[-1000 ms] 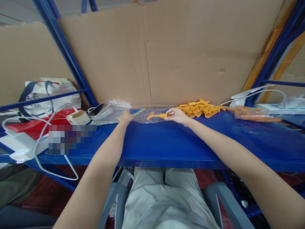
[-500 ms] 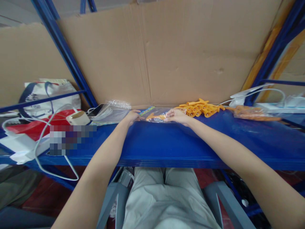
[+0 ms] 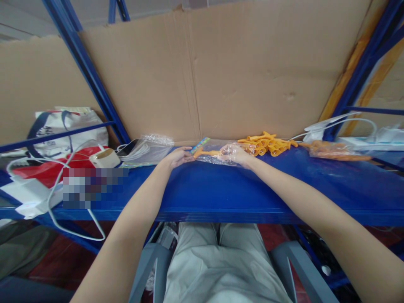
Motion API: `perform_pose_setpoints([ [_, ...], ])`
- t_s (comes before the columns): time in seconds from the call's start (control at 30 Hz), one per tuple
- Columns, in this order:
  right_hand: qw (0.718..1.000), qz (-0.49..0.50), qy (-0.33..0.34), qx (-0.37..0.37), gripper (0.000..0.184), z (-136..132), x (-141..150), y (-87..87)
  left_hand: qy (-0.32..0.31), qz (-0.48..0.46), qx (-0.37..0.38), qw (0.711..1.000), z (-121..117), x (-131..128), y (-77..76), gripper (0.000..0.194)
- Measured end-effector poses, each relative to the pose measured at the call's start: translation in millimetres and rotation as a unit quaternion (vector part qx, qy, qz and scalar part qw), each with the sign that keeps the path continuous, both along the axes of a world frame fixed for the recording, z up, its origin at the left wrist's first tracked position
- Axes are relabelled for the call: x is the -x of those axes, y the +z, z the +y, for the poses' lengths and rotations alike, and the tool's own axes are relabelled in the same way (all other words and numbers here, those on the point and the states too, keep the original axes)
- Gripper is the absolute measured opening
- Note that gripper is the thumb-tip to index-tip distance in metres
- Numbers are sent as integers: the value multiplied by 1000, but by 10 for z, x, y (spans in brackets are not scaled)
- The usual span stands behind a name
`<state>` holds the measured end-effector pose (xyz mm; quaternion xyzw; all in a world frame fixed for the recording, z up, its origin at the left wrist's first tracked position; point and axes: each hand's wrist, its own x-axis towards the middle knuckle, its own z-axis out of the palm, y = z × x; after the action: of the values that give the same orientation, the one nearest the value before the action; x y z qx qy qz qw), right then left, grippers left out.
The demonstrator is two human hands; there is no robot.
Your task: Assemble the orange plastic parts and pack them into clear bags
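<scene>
A clear plastic bag (image 3: pixel 217 145) with a blue-green printed header strip (image 3: pixel 200 146) lies over the blue shelf near the cardboard. My left hand (image 3: pixel 179 158) has closed fingers at the header end of this bag. At the bag's other end, clear film covers part of my right hand (image 3: pixel 236 153), whose fingers are on an orange plastic piece (image 3: pixel 206 153) inside. A pile of orange horn-shaped plastic pieces (image 3: pixel 269 144) with hollow round ends lies just right of that hand.
Flat clear bags (image 3: pixel 148 152) lie to the left. Beyond them are a white cable, a white charger (image 3: pixel 105 159), red material and a white cloth bag (image 3: pixel 78 130). Orange pieces in clear film (image 3: pixel 337 150) lie at right. Cardboard (image 3: pixel 236 75) stands behind; blue posts (image 3: pixel 91 75) flank it.
My right hand is now partly under the bag's film. The bag's header end has tilted upward, and the orange piece shows more plainly inside. My left hand has shifted slightly right.
</scene>
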<state>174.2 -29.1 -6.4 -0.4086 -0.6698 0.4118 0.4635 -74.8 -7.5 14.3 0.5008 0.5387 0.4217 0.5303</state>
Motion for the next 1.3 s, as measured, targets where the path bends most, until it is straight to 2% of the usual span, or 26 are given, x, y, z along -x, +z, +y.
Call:
perform_pose_setpoints([
  [0.1,999,-9,-24,-39,26,59,16,-57,-12,-6,1,1000,-13,-6,3,64],
  [0.2,999,-26,-15,-28,27,93,16,-107,-6,0,8,1000,1,8,7,57],
  [0.37,999,-20,49,8,30,97,5,-146,-17,22,16,999,59,31,-4,22],
  [0.5,993,-19,116,21,34,95,6,-154,-22,59,32,998,67,1,-40,17],
  [0.63,987,-31,151,37,33,83,-1,-147,17,74,10,997,42,-56,-74,6],
  [0.87,984,-28,168,45,30,23,26,-94,82,26,-11,996,83,-163,-112,13],
  [1.03,978,-8,187,96,28,-73,43,-26,121,12,-19,992,84,-185,-114,13],
  [1.17,977,-11,165,131,35,-112,52,32,138,28,-22,990,71,-160,-104,11],
  [1.23,985,-46,121,114,42,-86,36,60,153,49,-31,987,89,-131,-111,11],
  [1.3,991,-109,43,65,46,-36,-19,91,170,90,-51,980,120,-86,-128,11],
])
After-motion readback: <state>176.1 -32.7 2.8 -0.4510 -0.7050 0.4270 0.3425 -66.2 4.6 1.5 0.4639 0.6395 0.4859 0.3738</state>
